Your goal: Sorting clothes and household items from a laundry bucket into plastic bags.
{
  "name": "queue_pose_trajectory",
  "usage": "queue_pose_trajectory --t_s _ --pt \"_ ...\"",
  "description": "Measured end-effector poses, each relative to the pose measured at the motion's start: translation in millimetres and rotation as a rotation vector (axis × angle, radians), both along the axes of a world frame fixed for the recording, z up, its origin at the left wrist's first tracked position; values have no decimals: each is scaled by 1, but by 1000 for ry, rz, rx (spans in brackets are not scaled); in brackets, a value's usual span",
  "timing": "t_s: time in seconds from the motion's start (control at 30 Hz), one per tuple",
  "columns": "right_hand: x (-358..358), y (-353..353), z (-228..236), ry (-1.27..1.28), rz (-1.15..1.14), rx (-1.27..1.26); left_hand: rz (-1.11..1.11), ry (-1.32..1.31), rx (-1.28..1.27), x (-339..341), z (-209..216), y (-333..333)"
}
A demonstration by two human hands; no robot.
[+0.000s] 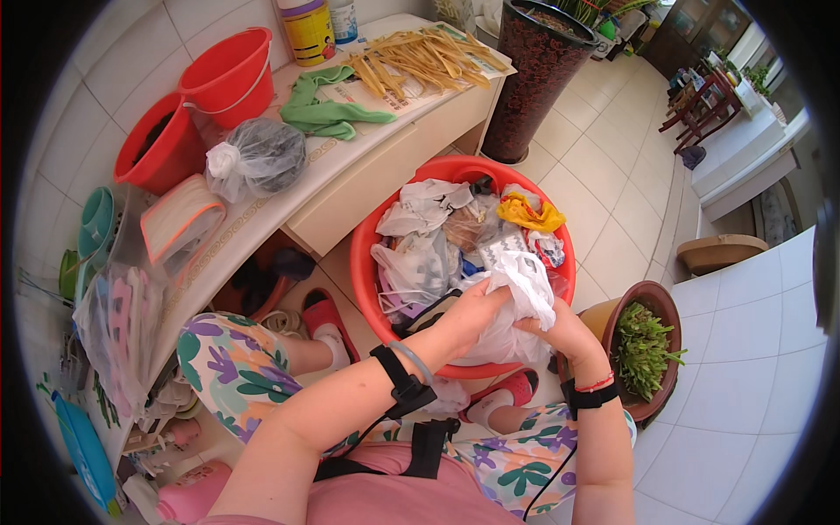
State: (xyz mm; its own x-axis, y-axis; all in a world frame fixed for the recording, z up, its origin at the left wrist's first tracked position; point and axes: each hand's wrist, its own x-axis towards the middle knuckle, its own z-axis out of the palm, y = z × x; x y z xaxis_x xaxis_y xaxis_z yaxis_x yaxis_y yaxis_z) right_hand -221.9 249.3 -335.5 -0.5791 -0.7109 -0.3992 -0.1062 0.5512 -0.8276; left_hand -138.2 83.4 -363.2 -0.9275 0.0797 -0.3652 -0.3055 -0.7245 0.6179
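Fingers (pixel 501 295) of the left hand (pixel 472 313) and the right hand (pixel 564 332) pinched a white plastic bag (pixel 525 282) from either side, near its bunched upper part. It was over the near right part of a red tub (pixel 360 271), which was full of other bags (pixel 424 206). The bag looked light and limp, likely slippery and quick to crumple, its thin film apt to tear under a sharp tug. Its gathered folds seemed the surest place to grip; the loose lower part would probably just give way.

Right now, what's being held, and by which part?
A white plastic bag, held by its bunched upper part in the left hand and right hand.
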Motion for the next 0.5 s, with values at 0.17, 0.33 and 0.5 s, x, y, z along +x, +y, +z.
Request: queue_pose_trajectory --t_s 0.17,0.33,0.5 --pt "-4 3 1 -120 -343 -101 58 147 -314 -2 9 3" --pt "-5 2 5 -247 -447 -309 79 309 -751 -1 -19 2" --pt "0 -10 -10 -189 -124 -389 47 804 -1085 1 -34 -2"
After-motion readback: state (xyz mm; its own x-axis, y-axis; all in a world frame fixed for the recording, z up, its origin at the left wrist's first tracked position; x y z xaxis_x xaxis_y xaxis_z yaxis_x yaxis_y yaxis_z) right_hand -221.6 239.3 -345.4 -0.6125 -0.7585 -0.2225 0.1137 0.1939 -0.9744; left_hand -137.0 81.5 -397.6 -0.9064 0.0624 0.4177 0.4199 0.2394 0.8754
